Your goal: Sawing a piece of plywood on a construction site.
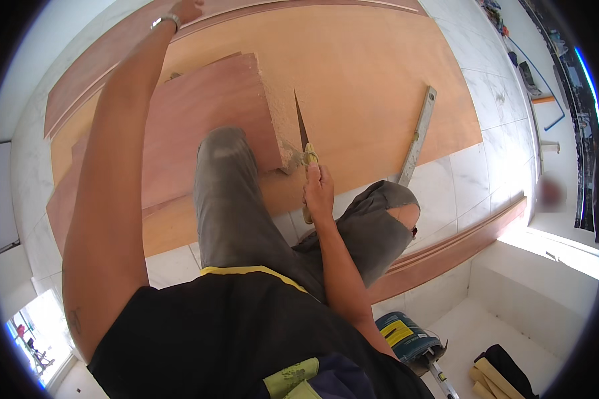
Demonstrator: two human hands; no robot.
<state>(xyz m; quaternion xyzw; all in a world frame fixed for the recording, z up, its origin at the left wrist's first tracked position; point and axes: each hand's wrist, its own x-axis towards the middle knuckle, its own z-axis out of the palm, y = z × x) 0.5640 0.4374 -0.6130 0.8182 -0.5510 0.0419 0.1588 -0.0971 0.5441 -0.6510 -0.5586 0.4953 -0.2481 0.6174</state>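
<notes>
My right hand (320, 194) is closed round the yellowish handle of a narrow pointed handsaw (301, 120), in front of my knees. The dark blade points away from me, above a large light-brown plywood sheet (359, 60). On that sheet lies a smaller reddish plywood piece (199, 120), with sawdust along its right edge and my left knee on it. My left arm stretches far forward. My left hand (189, 9), below a wristwatch, is at the long reddish boards (246, 11) at the far side; the picture's edge cuts it off, and its fingers are unclear.
A metal spirit level (418, 133) lies across the sheet's near right edge. Long reddish boards (456, 243) lie behind my right knee. A dark green bucket (406, 336) stands at the lower right, near dark and tan cloth-like items (502, 376). White marble-patterned tiles (496, 100) surround the sheet.
</notes>
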